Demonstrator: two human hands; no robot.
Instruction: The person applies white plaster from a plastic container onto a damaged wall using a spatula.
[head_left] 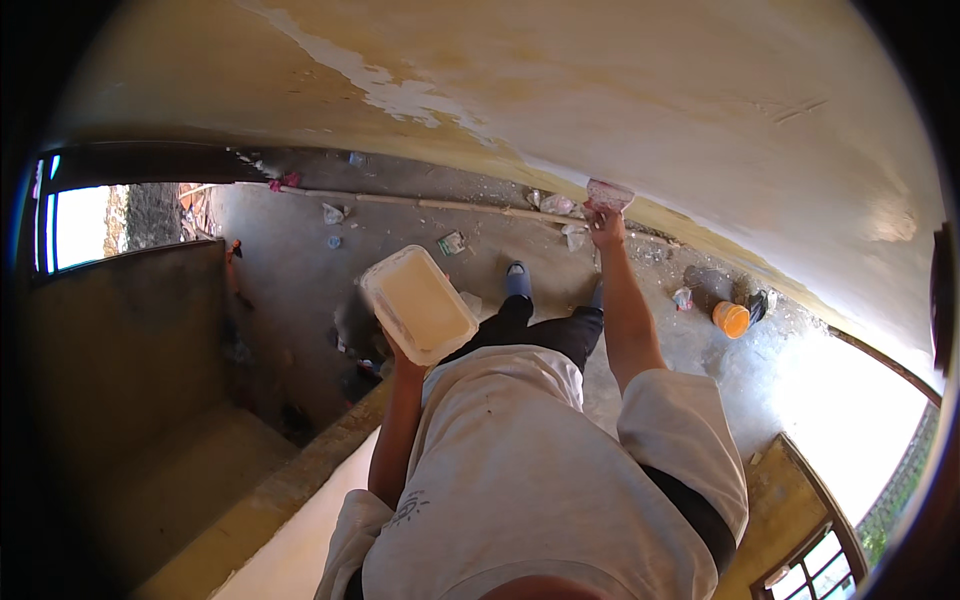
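My left hand (404, 358) grips a white rectangular plastic tub (466, 326) by its near left side, with part of the fingers hidden under it. Smooth cream-coloured paste or paint (425, 298) fills much of the tub. My right arm reaches forward to the wall (690, 110). In its closed fingers, my right hand (606, 226) has a flat, pinkish, smeared scraper (610, 194), whose wide end lies at the wall's lower part. Whitish coating covers much of the wall's right side, while yellowish patches and a flaking pale strip (400, 95) show farther left.
Along the wall's foot runs a long pole (450, 206), with plastic bags (556, 205) beside it. An orange bucket (731, 319) stands on the grey floor at right, next to a black bag (759, 305). A low wall (130, 340) rises at left; litter dots the floor.
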